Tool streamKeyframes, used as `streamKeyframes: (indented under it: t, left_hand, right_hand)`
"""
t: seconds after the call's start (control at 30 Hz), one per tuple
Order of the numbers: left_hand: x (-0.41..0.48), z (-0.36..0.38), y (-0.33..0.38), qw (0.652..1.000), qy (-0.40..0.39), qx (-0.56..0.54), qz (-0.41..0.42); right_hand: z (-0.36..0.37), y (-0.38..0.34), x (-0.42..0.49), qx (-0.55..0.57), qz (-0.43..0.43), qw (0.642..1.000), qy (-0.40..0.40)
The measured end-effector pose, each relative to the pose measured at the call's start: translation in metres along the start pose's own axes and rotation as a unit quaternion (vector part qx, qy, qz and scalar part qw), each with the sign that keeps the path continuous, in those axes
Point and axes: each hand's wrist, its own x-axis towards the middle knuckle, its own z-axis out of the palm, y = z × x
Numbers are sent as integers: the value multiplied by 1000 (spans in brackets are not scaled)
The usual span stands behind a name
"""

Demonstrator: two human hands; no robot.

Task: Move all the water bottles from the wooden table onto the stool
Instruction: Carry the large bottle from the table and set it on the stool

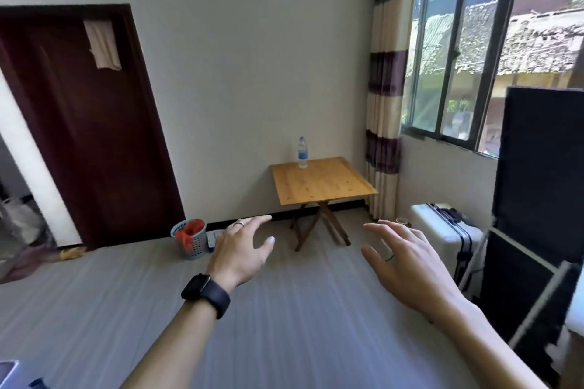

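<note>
One water bottle (302, 152) stands upright at the far left edge of the wooden table (322, 181), against the far wall and well apart from the person. The left hand (241, 251) and right hand (407, 265) are held out empty with fingers spread, likely readying to walk over and grasp. No stool is in view.

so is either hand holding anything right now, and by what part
Nothing is held. The left hand and right hand are both open and empty; the water bottle stands untouched on the wooden table.
</note>
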Motion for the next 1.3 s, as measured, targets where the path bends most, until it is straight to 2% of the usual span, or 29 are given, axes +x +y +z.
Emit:
streamKeyframes:
  t: [0.23, 0.4, 0.73, 1.03, 1.3]
  left_hand:
    - [102, 8, -42, 997, 53, 17, -46]
    - [190, 20, -83, 996, 71, 47, -36]
    - [402, 66, -188, 998, 30, 52, -26]
    - [583, 152, -261, 999, -31, 27, -25]
    - [744, 197, -331, 997, -20, 25, -68]
  right_hand:
    - [41, 15, 146, 21, -48, 999, -14]
    - [89, 9, 244, 25, -65, 998, -10]
    - [193, 11, 437, 5, -37, 999, 11]
    - [299, 43, 620, 7, -17, 1000, 6]
    - [390, 66, 807, 42, -12, 999, -11]
